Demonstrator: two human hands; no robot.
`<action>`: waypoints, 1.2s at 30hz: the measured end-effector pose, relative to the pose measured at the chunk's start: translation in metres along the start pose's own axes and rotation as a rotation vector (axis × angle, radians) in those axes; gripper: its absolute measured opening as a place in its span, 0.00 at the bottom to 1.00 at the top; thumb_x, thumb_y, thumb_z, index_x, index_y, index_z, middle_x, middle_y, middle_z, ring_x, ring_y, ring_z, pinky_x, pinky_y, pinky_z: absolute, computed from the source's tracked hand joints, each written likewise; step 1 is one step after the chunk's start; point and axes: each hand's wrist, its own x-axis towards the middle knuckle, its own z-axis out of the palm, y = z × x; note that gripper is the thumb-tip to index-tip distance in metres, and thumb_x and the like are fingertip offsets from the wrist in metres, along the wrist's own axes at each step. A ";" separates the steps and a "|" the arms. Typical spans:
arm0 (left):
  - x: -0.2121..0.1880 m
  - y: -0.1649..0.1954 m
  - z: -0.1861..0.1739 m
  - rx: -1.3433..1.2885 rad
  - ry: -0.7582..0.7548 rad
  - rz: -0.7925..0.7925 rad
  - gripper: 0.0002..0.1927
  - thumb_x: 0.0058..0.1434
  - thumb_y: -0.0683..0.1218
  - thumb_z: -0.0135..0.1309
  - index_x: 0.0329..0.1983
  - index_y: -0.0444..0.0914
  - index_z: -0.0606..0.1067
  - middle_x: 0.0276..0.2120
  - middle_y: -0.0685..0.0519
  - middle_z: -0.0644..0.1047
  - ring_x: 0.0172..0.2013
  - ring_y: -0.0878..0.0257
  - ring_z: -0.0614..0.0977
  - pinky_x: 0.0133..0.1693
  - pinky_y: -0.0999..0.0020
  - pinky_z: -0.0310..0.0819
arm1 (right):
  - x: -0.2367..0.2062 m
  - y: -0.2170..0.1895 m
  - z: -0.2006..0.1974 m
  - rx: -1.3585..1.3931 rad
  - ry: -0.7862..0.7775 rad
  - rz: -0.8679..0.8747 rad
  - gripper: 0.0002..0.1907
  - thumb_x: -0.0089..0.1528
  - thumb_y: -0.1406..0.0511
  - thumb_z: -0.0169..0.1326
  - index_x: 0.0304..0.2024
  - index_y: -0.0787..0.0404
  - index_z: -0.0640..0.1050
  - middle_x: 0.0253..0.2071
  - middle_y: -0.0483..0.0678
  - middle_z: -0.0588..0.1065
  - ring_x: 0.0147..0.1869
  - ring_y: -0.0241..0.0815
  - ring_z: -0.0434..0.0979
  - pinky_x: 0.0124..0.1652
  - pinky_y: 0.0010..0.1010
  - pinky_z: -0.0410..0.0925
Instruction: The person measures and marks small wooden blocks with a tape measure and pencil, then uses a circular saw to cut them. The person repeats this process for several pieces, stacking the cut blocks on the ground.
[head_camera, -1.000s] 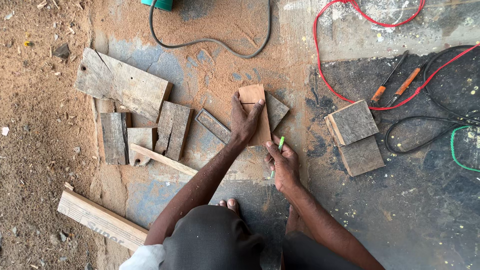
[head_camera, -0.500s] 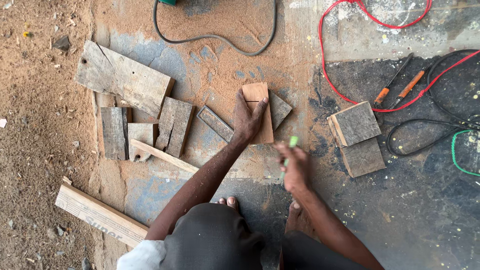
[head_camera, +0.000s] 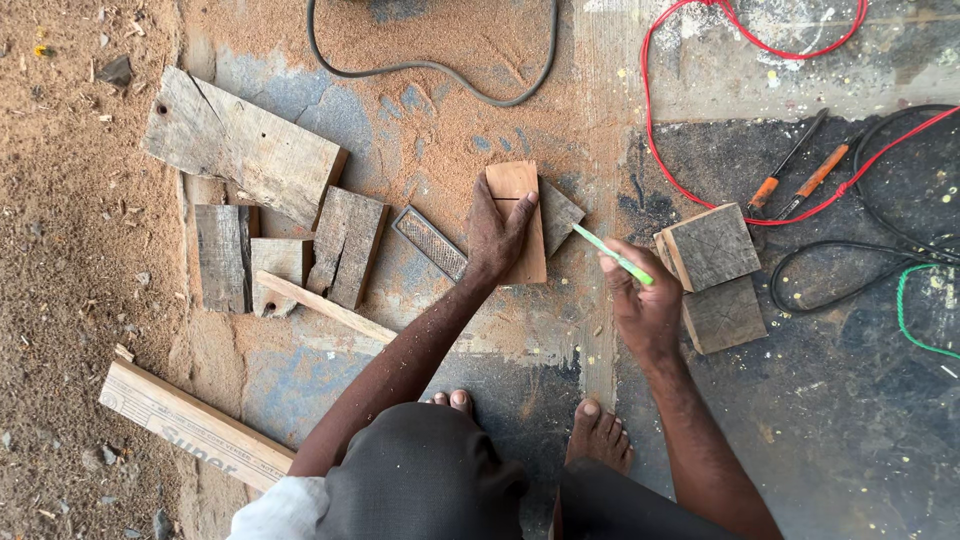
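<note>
Nearest the camera, the person crouched over a dusty concrete floor (head_camera: 480, 390), bare toes showing below the arms. The right hand (head_camera: 645, 305) was closed around a green pencil (head_camera: 612, 255), fingers curled tight on its lower end, the tip pointing up and left toward the wood. The left hand (head_camera: 497, 235) lay flat with fingers spread on a small reddish wood block (head_camera: 517, 195), pressing it to the floor; the block sat upright in the view, partly overlapping a grey wood scrap (head_camera: 558, 213) on its right. Just left of that hand lay a narrow ribbed strip (head_camera: 430, 243). To the right of the pencil hand, two square grey blocks (head_camera: 712, 275) sat one against the other. Further left lay several weathered boards (head_camera: 250, 150) and a thin batten (head_camera: 325, 308), with a long printed plank (head_camera: 190, 425) nearer the person. Beyond, two orange-handled screwdrivers (head_camera: 800, 180) lay among a red cable (head_camera: 690, 160) and black cable (head_camera: 430, 70), with sawdust thick across the far floor.
</note>
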 end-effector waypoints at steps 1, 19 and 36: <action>0.000 0.000 0.000 -0.008 -0.005 -0.009 0.45 0.63 0.60 0.59 0.70 0.30 0.54 0.53 0.35 0.75 0.53 0.46 0.82 0.55 0.47 0.78 | 0.002 -0.003 0.001 -0.043 -0.003 -0.005 0.15 0.71 0.62 0.56 0.57 0.63 0.79 0.48 0.53 0.81 0.52 0.41 0.82 0.49 0.30 0.75; 0.002 0.000 0.001 0.037 -0.006 -0.037 0.49 0.63 0.61 0.58 0.74 0.28 0.51 0.58 0.32 0.73 0.58 0.43 0.79 0.59 0.47 0.72 | 0.004 0.027 0.033 -0.160 -0.109 -0.120 0.14 0.72 0.63 0.51 0.58 0.60 0.77 0.54 0.55 0.80 0.60 0.48 0.81 0.56 0.37 0.77; 0.001 0.007 0.000 0.108 0.037 0.029 0.49 0.66 0.62 0.59 0.74 0.26 0.51 0.57 0.30 0.74 0.57 0.41 0.79 0.60 0.43 0.69 | 0.056 0.004 0.018 -0.419 -0.441 -0.057 0.16 0.67 0.58 0.56 0.52 0.60 0.82 0.43 0.55 0.83 0.45 0.47 0.83 0.48 0.41 0.73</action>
